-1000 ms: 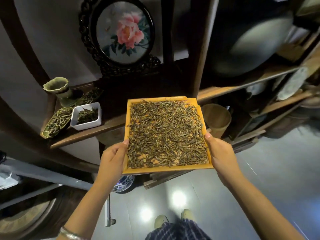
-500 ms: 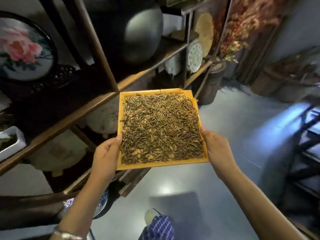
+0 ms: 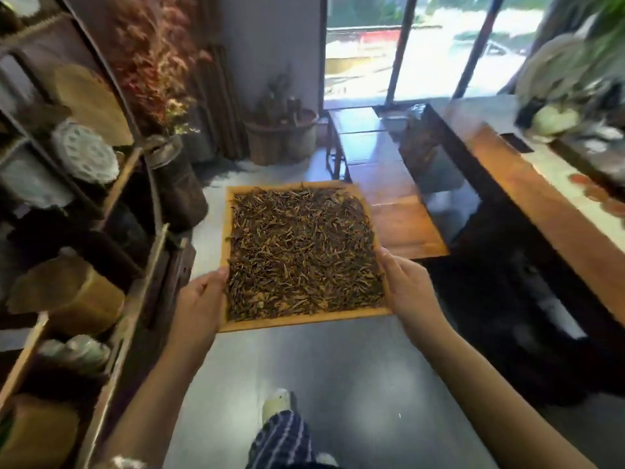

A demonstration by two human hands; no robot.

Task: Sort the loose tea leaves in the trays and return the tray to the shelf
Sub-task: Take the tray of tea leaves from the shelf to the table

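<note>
Turned away from the shelf (image 3: 111, 252) toward the table (image 3: 527, 184), I grip the tray (image 3: 291, 324) by its near corners, left hand (image 3: 199, 299) and right hand (image 3: 407, 289), midair; any tilt could spill the leaves (image 3: 301, 252).

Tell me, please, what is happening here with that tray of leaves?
A person is carrying a square yellow tray covered with loose tea leaves, held out level in front of them over the grey floor. The left hand grips its left edge and the right hand its right edge, thumbs on the rim. The wooden shelf stands to their left and a long wooden table to their right. The tray rests on neither.
</note>
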